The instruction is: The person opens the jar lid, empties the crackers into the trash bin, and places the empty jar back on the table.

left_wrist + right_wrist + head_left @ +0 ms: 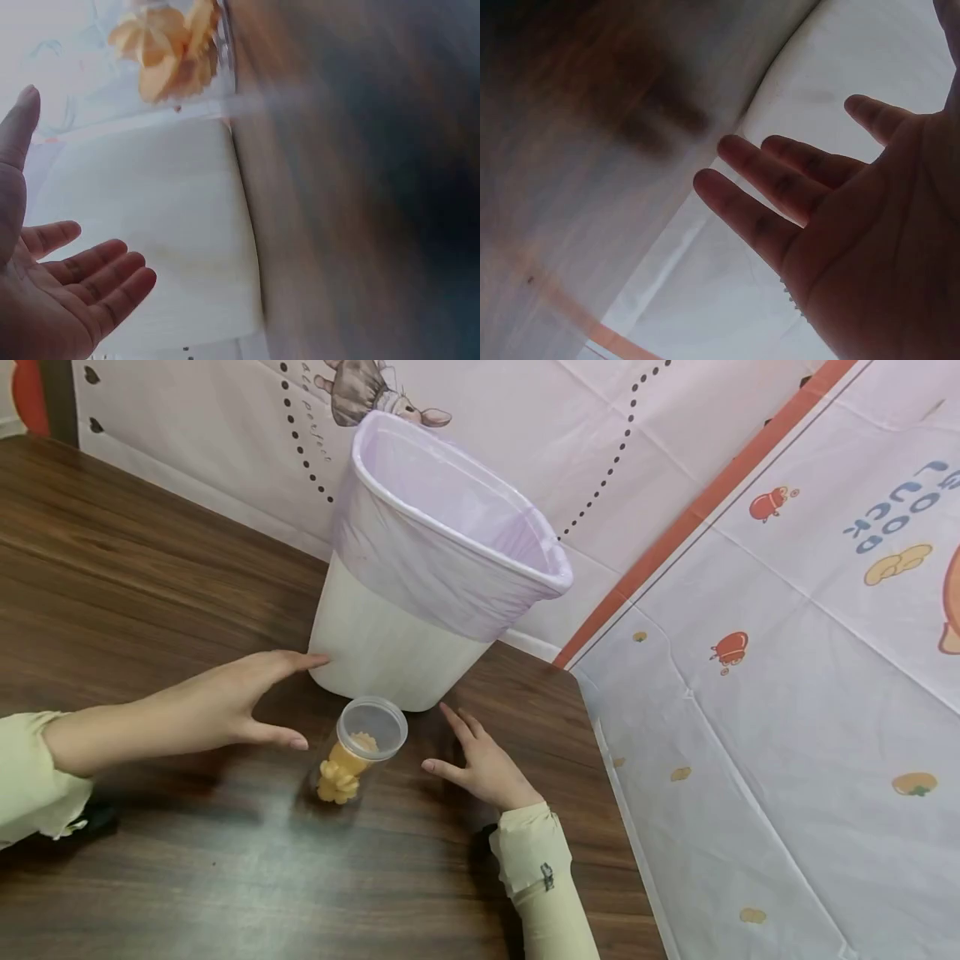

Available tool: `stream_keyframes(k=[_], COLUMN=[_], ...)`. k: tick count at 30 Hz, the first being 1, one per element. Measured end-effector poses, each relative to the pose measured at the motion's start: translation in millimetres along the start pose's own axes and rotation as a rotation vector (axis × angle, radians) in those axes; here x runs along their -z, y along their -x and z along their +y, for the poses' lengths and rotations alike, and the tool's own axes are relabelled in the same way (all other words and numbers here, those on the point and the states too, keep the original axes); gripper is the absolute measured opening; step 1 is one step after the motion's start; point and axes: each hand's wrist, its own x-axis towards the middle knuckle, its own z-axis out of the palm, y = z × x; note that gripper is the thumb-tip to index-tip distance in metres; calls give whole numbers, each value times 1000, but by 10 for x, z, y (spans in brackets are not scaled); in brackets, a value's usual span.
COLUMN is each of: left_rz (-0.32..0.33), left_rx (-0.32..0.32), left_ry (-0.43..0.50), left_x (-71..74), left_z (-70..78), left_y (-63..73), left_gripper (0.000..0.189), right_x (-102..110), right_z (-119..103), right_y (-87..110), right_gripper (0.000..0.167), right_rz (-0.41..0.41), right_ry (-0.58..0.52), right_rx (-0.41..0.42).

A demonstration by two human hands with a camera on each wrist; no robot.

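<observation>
A clear jar (372, 728) with a translucent round top stands on the wooden table, with several yellow flower-shaped cookies (339, 779) inside. To its left is my left hand (243, 697), fingers extended and thumb apart, holding nothing. Its fingertips overlap the lower side of a white bin (397, 635) in the head view. On the jar's other side my right hand (489, 770) has its fingers spread and holds nothing. In the left wrist view the cookies (169, 49) appear beyond the thumb. The right wrist view shows the right palm (870, 217) facing the camera.
The bin, lined with a pale purple bag (442, 572), stands right behind the jar. Printed cloth (247, 452) hangs behind the table (187, 877), and another printed cloth (795, 727) borders it on the right.
</observation>
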Motion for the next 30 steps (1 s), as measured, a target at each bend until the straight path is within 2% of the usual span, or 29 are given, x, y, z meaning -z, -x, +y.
stream_keyframes(k=[11,17,24,30], left_rz=[-63,-85,-72,-88], left_rx=[50,100,91,80], left_ry=[86,131,144,173], left_x=[-92,-126,-159,-196], left_z=[103,149,168,196], left_y=[-15,-17,-47,-55], left_gripper=[79,72,68,65], right_x=[-5,-5,-9,-11], right_z=[9,1,5,16], right_y=[0,4,-2,-6], right_gripper=[86,86,85,85], right_rz=[-23,-23,-26,-27], right_ry=[17,14,23,24], right_rx=[-18,-9,-8,-8])
